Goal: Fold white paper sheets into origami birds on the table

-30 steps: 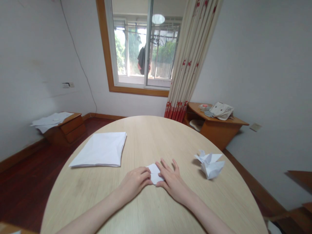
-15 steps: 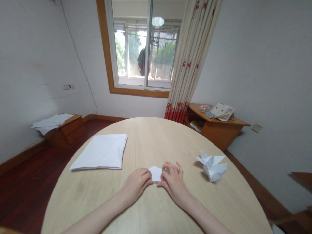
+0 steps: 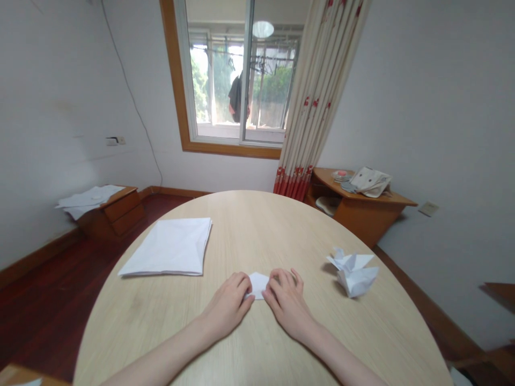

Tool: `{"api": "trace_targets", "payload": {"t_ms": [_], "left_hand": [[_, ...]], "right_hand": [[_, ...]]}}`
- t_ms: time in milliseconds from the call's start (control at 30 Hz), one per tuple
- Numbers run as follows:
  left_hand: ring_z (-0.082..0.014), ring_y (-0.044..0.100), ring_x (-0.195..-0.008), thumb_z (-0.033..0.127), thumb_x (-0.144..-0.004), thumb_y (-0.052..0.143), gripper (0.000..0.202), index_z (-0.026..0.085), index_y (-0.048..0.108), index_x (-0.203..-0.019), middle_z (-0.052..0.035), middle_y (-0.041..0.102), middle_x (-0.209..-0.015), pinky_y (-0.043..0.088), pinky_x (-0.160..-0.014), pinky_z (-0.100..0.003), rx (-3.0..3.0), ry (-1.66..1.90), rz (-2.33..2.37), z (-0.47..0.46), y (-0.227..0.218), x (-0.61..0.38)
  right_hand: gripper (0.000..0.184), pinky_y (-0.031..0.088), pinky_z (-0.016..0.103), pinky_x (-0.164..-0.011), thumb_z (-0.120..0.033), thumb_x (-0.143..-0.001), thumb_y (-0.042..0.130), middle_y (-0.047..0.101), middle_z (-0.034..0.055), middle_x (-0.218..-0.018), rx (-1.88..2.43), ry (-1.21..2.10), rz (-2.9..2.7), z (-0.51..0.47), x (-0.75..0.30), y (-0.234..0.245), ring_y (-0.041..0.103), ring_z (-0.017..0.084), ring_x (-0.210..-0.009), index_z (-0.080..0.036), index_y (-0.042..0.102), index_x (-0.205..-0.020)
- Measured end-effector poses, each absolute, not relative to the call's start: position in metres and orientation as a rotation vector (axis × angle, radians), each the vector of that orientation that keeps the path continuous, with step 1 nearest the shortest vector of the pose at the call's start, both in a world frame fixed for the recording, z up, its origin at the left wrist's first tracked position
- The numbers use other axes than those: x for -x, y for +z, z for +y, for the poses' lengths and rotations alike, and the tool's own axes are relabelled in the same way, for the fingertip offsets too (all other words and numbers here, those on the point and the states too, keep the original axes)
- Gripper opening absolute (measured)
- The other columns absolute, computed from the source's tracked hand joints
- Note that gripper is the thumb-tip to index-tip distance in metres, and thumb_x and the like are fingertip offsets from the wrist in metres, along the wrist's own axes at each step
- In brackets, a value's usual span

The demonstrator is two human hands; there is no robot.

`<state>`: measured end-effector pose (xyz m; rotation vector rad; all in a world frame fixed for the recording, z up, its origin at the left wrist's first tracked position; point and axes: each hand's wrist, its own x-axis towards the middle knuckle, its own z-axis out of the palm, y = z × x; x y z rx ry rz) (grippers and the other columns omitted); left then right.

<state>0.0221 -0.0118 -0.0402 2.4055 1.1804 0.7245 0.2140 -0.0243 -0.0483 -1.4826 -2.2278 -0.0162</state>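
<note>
Small folded paper (image 3: 258, 287) sits mid-counter (image 3: 257, 228), left to right, corner toward the far edge. Left hand (image 3: 230, 297) pinches its left side, right hand (image 3: 287, 297) its right; fingers hide the contact, so can't tell if it's lifted slightly. Best handling, I'd say: even light pressure, layers lined up, press folds against the counter, no outward tug. Open room runs to the far edge. White sheets (image 3: 167, 247) lie by the left edge, paper figure (image 3: 354, 274) near the right; both well apart from the hands.
</note>
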Motion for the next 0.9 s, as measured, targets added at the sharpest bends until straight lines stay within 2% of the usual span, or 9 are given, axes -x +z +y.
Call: {"api": "trace_targets", "payload": {"t_ms": [333, 500, 633, 900], "left_hand": [[-0.0199, 0.053, -0.089, 0.016, -0.088, 0.053, 0.006, 0.019, 0.049, -0.084, -0.0032, 0.054, -0.092, 0.045, -0.079, -0.032, -2.373, 0.751, 1.273, -0.009, -0.043, -0.029], [-0.02, 0.052, -0.089, 0.018, -0.088, 0.058, 0.006, 0.019, 0.052, -0.084, -0.0024, 0.056, -0.092, 0.041, -0.08, -0.034, -2.411, 0.716, 1.328, -0.007, -0.041, -0.028], [-0.0221, 0.052, -0.094, 0.025, -0.088, 0.061, 0.006, 0.021, 0.056, -0.086, -0.0005, 0.06, -0.094, 0.033, -0.085, -0.04, -2.45, 0.723, 1.386, -0.005, -0.042, -0.025], [-0.0239, 0.05, -0.103, 0.022, -0.085, 0.064, 0.005, 0.024, 0.062, -0.089, -0.0004, 0.061, -0.102, 0.029, -0.085, -0.039, -2.313, 0.579, 1.395, -0.004, -0.031, -0.02]], "right_hand": [[0.013, 0.023, 0.053, -0.105, -0.023, -0.092, 0.041, 0.056, 0.007, -0.103, 1.55, -0.055, -2.224, -0.024, -0.209, -0.05, 0.052, 0.023, -0.105, -0.021, 0.052, -0.085], [0.001, 0.024, 0.052, -0.104, -0.022, -0.087, 0.05, 0.056, 0.0047, -0.097, 1.568, 0.055, -2.149, -0.021, -0.209, -0.049, 0.052, 0.022, -0.1, -0.022, 0.049, -0.087], [0.014, 0.026, 0.051, -0.101, -0.026, -0.083, 0.056, 0.056, 0.0052, -0.105, 1.617, 0.136, -2.078, -0.016, -0.212, -0.047, 0.05, 0.024, -0.105, -0.023, 0.049, -0.095], [0.007, 0.025, 0.049, -0.102, -0.026, -0.084, 0.055, 0.055, 0.0024, -0.116, 1.694, 0.33, -2.111, -0.012, -0.22, -0.04, 0.046, 0.024, -0.115, -0.027, 0.058, -0.09]]}}
